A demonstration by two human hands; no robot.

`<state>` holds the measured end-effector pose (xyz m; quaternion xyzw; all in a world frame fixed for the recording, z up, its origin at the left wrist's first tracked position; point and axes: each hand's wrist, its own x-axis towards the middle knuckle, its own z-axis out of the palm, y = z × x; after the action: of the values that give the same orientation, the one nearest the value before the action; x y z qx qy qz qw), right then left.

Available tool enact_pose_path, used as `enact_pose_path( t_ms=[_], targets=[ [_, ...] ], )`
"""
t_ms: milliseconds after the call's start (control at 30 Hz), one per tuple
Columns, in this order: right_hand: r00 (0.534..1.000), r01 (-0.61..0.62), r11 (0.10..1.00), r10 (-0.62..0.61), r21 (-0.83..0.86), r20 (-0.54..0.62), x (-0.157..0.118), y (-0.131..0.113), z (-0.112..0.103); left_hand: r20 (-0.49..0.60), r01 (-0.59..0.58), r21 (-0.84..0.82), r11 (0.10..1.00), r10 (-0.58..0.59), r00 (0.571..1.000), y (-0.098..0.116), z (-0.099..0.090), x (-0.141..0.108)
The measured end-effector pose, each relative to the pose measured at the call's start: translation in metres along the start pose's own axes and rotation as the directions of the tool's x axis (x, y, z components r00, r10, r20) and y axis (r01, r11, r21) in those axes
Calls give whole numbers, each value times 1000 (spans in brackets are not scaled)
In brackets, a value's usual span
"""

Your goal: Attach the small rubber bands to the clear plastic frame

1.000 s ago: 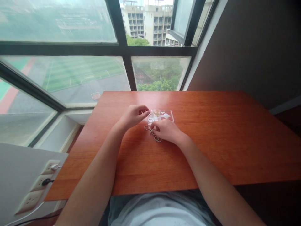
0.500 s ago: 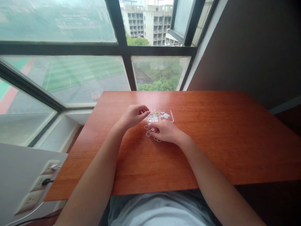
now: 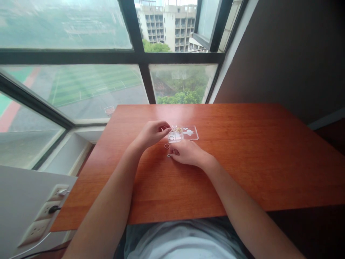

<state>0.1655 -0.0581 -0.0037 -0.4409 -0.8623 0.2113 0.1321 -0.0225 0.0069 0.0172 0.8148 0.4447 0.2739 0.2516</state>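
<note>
A small clear plastic box (image 3: 175, 137) with compartments lies with its lid (image 3: 196, 136) laid back to the right. Several silvery and gold-coloured rings sit inside it. My left hand (image 3: 154, 132) is at the box's left side, thumb and fingers curled together against its edge. In front of the box, my right hand (image 3: 186, 152) is closed in a pinch, with a small silvery ring (image 3: 169, 155) at its fingertips. One loose ring (image 3: 166, 146) rests on the wood between the two hands. The right hand hides what lies under it.
The reddish-brown wooden table (image 3: 256, 154) reaches far to the right. Large dark-framed windows (image 3: 88, 56) stand behind and to the left. Wall sockets (image 3: 44, 212) with plugs and cables are low at the left.
My right hand has shifted slightly down toward me, over the loose rings. Fewer rings show around it now. My left hand has stayed at the box.
</note>
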Motion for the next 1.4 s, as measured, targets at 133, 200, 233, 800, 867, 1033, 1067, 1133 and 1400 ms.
enact_pose_path(
  t_ms=[133, 200, 233, 800, 867, 1033, 1067, 1133, 1400],
  targets=[
    [1000, -1, 1000, 1, -19, 2, 0, 0, 0, -5, -4, -2, 1000, 4, 1000, 1, -1, 0],
    [1000, -3, 1000, 3, -20, 2, 0, 0, 0, -10, -10, -2, 1000, 9, 1000, 2, -1, 0],
    [1000, -2, 1000, 2, -18, -1, 0, 0, 0, -10, -11, -3, 1000, 11, 1000, 2, 0, 1],
    [997, -48, 997, 51, -53, 51, 1, -2, -3, 2, 3, 1, 1000, -3, 1000, 4, 0, 1],
    [997, -70, 996, 72, -56, 43, 1, -2, -3, 4, 6, 1, 1000, -6, 1000, 4, 0, 0],
    [994, -106, 993, 108, -44, 27, 1, -1, -2, 6, 2, 7, 1000, -2, 1000, 2, 0, 0],
    [994, -104, 994, 105, -39, 36, 1, -1, -2, 8, 2, 10, 1000, -2, 1000, 2, 0, 0],
    [994, -94, 995, 96, -33, 60, 1, -1, -2, 9, 2, 17, 1000, -2, 1000, 2, 0, 0],
    [994, -84, 995, 88, -57, 66, 0, -2, -4, 9, -11, 9, 1000, 11, 1000, 2, 1, 0]
  ],
)
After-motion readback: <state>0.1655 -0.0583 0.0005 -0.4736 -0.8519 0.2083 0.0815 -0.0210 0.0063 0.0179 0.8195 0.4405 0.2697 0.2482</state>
